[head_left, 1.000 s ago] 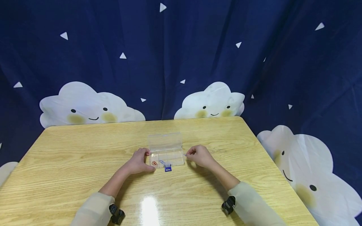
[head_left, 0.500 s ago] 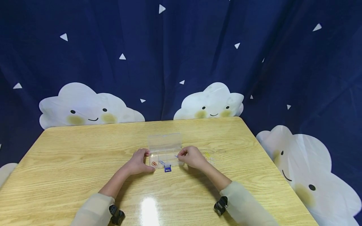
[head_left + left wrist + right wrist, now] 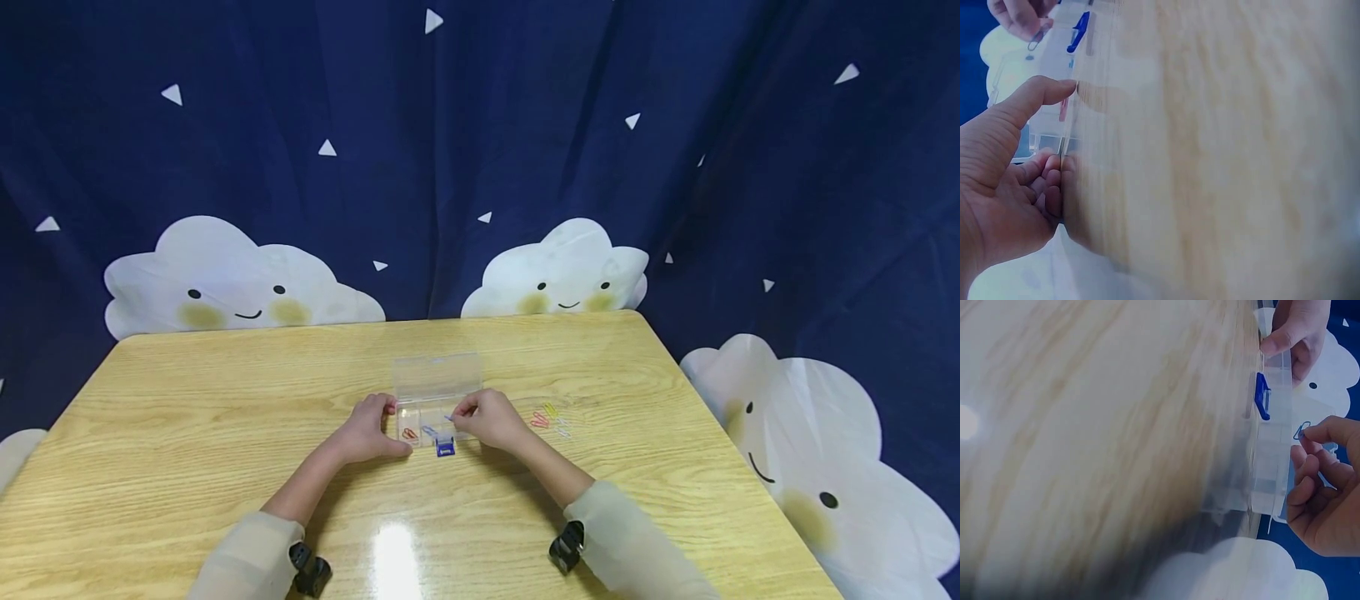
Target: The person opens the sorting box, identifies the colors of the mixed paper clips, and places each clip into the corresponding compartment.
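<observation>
A clear plastic compartment box [image 3: 409, 412] stands on the table with its transparent lid [image 3: 437, 377] raised at the back. My left hand [image 3: 367, 431] grips the box's left end, thumb at the front corner and fingers curled against the side. Between thumb and forefinger, my right hand [image 3: 491, 418] pinches a blue paper clip [image 3: 1302, 430] above the box's middle compartments. Red paper clips [image 3: 409, 433] lie in the front left compartment. Light blue paper clips [image 3: 429, 431] are in the compartment beside it. A blue latch [image 3: 1262, 396] hangs at the box's front.
Right of the box, pink-red paper clips [image 3: 539, 419], yellow paper clips [image 3: 551, 410] and whitish paper clips [image 3: 563, 427] lie on the wooden table [image 3: 225, 400]. A dark blue curtain [image 3: 420, 150] with clouds hangs behind.
My right hand has moved left, from beside the box's right end to over its middle, carrying the blue paper clip. Loose clips at right came into view. My left hand stayed.
</observation>
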The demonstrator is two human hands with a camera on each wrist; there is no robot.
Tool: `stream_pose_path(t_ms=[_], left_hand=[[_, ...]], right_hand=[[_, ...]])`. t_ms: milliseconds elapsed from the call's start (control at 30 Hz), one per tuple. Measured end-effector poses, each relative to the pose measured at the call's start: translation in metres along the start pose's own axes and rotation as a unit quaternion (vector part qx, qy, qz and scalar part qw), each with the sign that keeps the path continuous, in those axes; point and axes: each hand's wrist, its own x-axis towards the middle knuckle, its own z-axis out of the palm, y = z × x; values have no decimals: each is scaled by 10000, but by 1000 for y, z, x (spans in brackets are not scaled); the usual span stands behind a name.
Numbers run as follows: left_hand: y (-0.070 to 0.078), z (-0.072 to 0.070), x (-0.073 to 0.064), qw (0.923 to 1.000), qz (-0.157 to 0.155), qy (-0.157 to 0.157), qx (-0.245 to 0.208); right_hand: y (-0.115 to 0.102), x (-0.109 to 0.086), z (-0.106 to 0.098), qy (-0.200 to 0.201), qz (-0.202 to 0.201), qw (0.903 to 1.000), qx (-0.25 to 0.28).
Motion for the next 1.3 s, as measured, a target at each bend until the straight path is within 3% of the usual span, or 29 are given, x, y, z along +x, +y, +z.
stream_pose_path(t_ms=[567, 1300], left_hand=[[-3, 1, 1, 9999, 73, 134, 77], [0, 0, 1, 10000, 73, 32, 43]], right_hand=[[-13, 9, 17, 28, -174, 9998, -50], [-10, 13, 18, 97, -74, 9998, -172]])
